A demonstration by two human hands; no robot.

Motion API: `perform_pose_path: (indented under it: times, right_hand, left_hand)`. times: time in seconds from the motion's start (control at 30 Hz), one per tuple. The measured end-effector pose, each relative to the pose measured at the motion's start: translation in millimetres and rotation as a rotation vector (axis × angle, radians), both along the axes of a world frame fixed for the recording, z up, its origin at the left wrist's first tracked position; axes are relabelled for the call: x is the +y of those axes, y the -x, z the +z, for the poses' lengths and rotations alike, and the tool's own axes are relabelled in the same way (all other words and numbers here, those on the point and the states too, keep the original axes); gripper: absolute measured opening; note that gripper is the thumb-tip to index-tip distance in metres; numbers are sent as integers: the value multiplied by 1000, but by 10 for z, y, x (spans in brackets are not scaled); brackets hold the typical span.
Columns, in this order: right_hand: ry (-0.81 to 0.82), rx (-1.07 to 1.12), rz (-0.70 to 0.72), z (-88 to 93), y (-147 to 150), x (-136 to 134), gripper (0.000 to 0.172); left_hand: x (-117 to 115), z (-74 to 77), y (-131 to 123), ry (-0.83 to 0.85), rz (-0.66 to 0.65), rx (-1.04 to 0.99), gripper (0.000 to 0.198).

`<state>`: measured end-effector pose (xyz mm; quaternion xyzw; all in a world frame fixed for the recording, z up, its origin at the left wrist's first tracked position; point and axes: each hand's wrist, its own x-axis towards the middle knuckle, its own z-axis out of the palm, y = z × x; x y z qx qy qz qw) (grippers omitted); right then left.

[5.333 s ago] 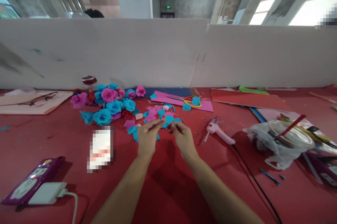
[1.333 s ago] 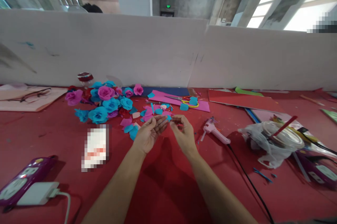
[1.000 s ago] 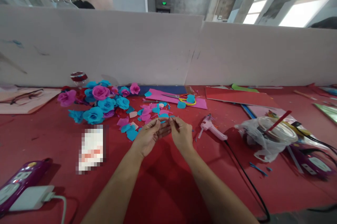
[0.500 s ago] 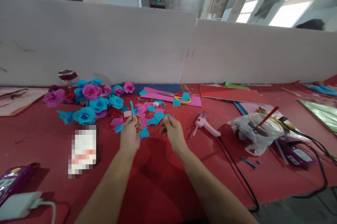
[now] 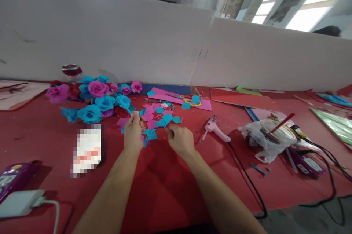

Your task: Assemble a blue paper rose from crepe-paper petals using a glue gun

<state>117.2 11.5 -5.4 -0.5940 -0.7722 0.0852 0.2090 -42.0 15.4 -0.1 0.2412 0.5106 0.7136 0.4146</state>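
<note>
My left hand [image 5: 134, 133] is closed in a pinch on a thin blue paper strip [image 5: 128, 109] that sticks up toward the paper flowers. My right hand [image 5: 179, 141] hovers a little to the right with its fingers curled shut; what it holds, if anything, is hidden. Between and beyond both hands lie loose blue and pink paper petals [image 5: 162, 117] on the red table [image 5: 170, 182]. A cluster of blue and pink paper roses [image 5: 95, 98] sits at the back left.
A glue gun [image 5: 216, 131] with a black cable lies right of my hands. Scissors [image 5: 187, 99] rest on a pink sheet. A plastic bag with a lidded cup [image 5: 275, 136] stands at the right. A purple power strip [image 5: 15, 179] with a white charger is at the near left.
My hands were together working a small piece; they have parted, the left drawing left with the blue strip. The view has swung to the right.
</note>
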Motion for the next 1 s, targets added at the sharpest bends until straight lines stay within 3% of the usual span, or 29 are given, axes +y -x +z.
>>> perform_pose_path:
  times: [0.13, 0.33, 0.4, 0.5, 0.57, 0.7, 0.83, 1.0]
  right_hand:
    - [-61, 29, -49, -48, -132, 201, 22]
    - [-76, -59, -106, -93, -88, 400, 22]
    - [-51, 113, -141, -92, -73, 440, 18]
    - [83, 663, -164, -59, -78, 461, 13]
    - [192, 910, -121, -26, -71, 436, 16]
    - [318, 1067, -11, 6, 0, 323, 26]
    - [437, 1287, 36, -10, 56, 234, 23]
    - [453, 1391, -18, -8, 20, 209, 25]
  left_hand:
    - [40, -43, 56, 8, 12, -22, 30]
    - [57, -81, 55, 9, 7, 174, 16]
    - [53, -88, 47, 41, -44, 195, 17]
    - [39, -97, 19, 108, -166, 194, 11]
    - [23, -93, -17, 134, -232, 185, 12]
    - [-12, -55, -97, 139, -313, 111, 25]
    - [-13, -39, -108, 121, -359, 39, 30]
    - [20, -99, -51, 136, -346, 43, 27]
